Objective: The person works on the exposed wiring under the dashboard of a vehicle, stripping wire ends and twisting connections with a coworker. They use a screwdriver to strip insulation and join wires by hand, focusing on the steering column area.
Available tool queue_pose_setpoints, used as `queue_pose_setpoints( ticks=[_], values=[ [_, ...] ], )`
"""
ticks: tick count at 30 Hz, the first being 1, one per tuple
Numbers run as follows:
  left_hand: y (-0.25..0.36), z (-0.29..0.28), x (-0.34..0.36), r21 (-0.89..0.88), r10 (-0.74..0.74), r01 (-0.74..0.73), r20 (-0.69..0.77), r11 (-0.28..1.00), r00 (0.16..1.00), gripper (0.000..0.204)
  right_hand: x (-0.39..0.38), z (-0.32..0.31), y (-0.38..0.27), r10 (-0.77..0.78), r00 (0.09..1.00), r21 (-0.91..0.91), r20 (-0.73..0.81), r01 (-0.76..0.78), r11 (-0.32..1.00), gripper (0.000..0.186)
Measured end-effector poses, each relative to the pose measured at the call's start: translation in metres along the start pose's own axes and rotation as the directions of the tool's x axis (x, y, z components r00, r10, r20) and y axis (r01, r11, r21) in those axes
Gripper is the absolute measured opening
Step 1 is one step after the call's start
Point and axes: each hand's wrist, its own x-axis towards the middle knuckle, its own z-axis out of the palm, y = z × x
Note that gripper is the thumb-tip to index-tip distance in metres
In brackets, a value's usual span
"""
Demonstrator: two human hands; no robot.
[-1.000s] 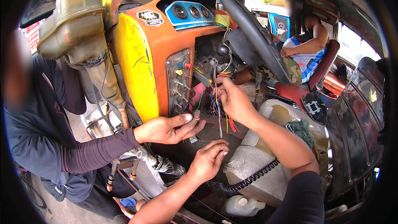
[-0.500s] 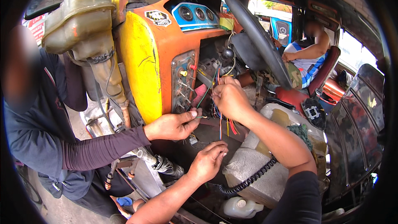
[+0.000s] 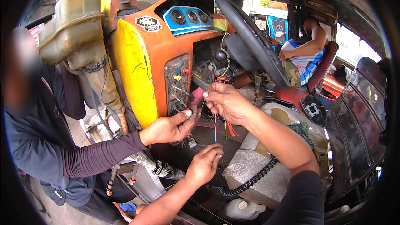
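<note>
My left hand (image 3: 204,164) is closed, fingertips pinching the lower end of a thin wire (image 3: 215,131) that runs up to my right hand. My right hand (image 3: 227,104) is closed around a bundle of coloured wires below the dashboard, its thumb and forefinger beside a green wire. Loose yellow and red wire ends (image 3: 230,130) hang beneath it. From the left, a co-worker's hand (image 3: 168,128) in a dark sleeve pinches the bare end of the green wire. My right fingers partly hide the bundle.
Left of the wires is an orange and yellow dashboard (image 3: 129,71) with a switch panel (image 3: 177,85). A steering wheel (image 3: 254,37) rises behind my right hand. A silver-wrapped cover (image 3: 250,158), coiled black cord (image 3: 250,182) and white jug (image 3: 243,209) are nearby. Another person (image 3: 308,54) sits beyond.
My right hand has lowered slightly and turned, bringing its thumb and forefinger beside the green wire. My left hand keeps its pinch. The whole view has shifted a little.
</note>
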Motion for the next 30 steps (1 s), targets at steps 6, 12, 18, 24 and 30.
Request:
queue_pose_setpoints(
  ticks=[6,12,18,24,30],
  values=[
    [-0.003,-0.006,-0.001,0.004,-0.008,0.008,-0.003,1.0,1.0,0.014,-0.007,0.035,0.009,-0.039,0.998,0.191,0.045,0.03,0.981,0.019],
    [0.0,-0.003,-0.001,0.008,0.007,-0.007,-0.004,1.0,1.0,0.014,-0.019,0.059,0.012,-0.334,0.937,-0.648,0.098,0.315,0.693,0.038],
    [0.007,-0.005,0.0,0.018,-0.023,0.023,0.006,1.0,1.0,0.012,-0.016,0.065,0.0,-0.345,0.889,-0.921,0.3,0.364,0.14,0.047],
    [0.01,-0.007,0.001,0.016,-0.012,0.012,0.009,1.0,1.0,0.012,0.003,0.063,-0.025,-0.092,0.971,-0.825,0.222,0.237,0.513,0.052],
    [0.009,-0.009,0.0,0.023,0.029,-0.029,-0.001,0.999,1.0,0.013,0.007,0.069,-0.03,-0.233,0.941,-0.855,0.247,0.325,0.403,0.051]
  ],
)
